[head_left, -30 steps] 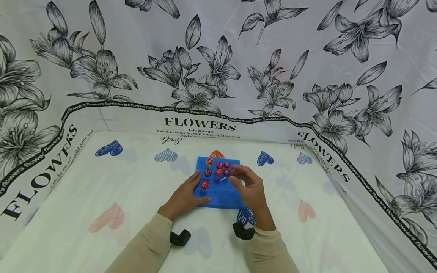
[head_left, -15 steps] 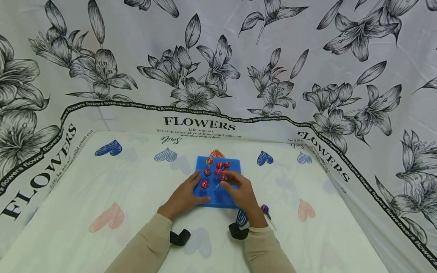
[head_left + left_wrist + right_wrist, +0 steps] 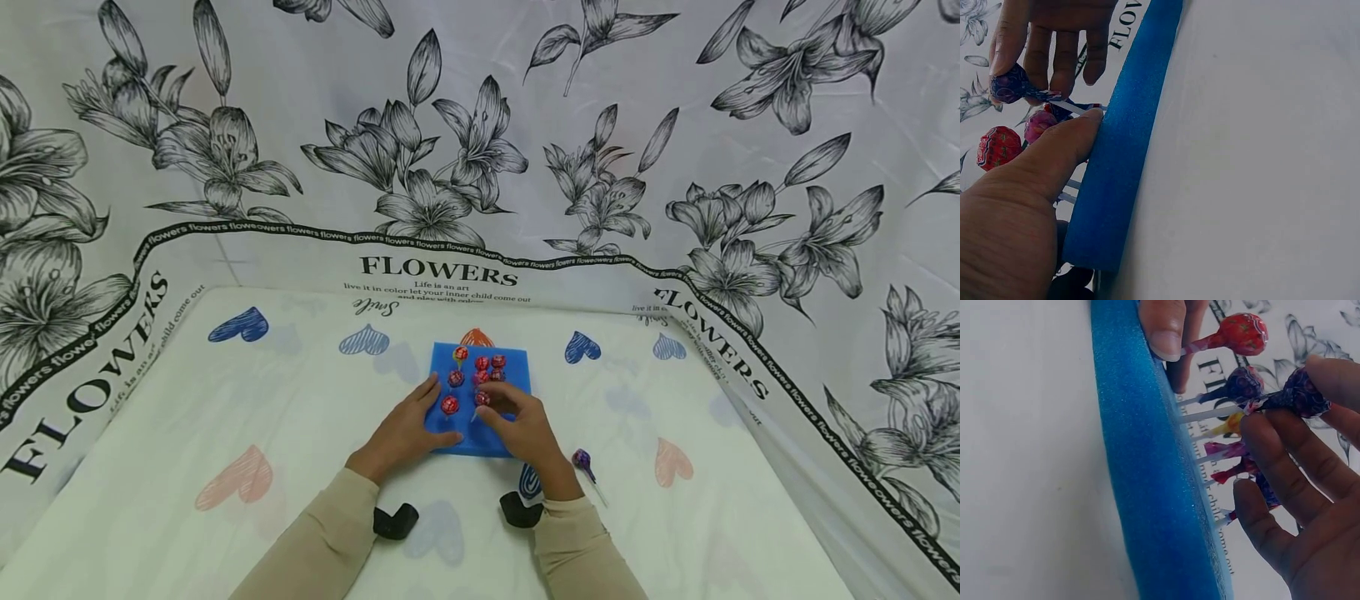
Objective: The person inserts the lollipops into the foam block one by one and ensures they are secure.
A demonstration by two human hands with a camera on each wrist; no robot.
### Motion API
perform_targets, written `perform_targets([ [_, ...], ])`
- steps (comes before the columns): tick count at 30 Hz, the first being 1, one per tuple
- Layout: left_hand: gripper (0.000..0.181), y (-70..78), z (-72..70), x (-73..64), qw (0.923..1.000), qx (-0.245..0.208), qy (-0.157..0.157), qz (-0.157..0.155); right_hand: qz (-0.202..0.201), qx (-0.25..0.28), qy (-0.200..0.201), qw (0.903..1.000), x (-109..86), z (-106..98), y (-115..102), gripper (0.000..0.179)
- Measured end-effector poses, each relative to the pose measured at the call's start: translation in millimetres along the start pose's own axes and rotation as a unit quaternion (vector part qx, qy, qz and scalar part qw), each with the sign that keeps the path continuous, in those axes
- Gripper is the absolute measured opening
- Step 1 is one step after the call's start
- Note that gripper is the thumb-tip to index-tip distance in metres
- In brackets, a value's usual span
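Observation:
A blue foam block lies on the cloth with several wrapped lollipops standing in it. My right hand pinches a dark blue-purple lollipop by its wrapped head, thumb and fingers on either side. Its white stick points down to the foam; I cannot tell whether the tip is in it. My left hand rests on the block's left side, thumb laid over the near part, fingers along the edge. Close to that hand stands a red lollipop. More lollipop heads, one a red lollipop, stand farther back.
A loose purple lollipop lies on the cloth, right of my right wrist. White cloth with printed hearts covers the table, and a flower-printed curtain hangs behind it. Black wrist mounts sit beneath both forearms.
My right hand has moved left and nearer with the lollipop, from the block's right side to its middle. The loose purple lollipop has come into view. My left hand has stayed put.

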State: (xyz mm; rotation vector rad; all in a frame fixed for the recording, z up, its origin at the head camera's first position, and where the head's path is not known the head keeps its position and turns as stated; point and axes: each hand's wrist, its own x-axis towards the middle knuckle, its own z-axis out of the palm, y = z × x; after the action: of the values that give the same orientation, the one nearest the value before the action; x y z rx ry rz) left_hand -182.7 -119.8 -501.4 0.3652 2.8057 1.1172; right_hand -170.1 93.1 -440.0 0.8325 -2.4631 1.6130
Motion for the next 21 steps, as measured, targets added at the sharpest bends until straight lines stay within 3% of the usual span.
perform_targets([
  [7, 0.103, -0.9, 0.9, 0.9, 1.0, 0.006, -0.002, 0.0, 0.001, -0.021, 0.005, 0.9998, -0.8, 0.3, 0.2, 0.029],
  [14, 0.102, -1.7, 1.5, 1.4, 0.9999, 0.009, -0.001, 0.008, 0.006, -0.039, -0.011, 0.9992, -0.9, 7.3, 37.0, 0.03],
  [21, 0.102, -3.3, 0.6, 1.6, 0.9998, 0.007, 0.007, 0.019, 0.007, -0.041, -0.037, 0.9985, -0.5, 9.7, 43.7, 0.03],
])
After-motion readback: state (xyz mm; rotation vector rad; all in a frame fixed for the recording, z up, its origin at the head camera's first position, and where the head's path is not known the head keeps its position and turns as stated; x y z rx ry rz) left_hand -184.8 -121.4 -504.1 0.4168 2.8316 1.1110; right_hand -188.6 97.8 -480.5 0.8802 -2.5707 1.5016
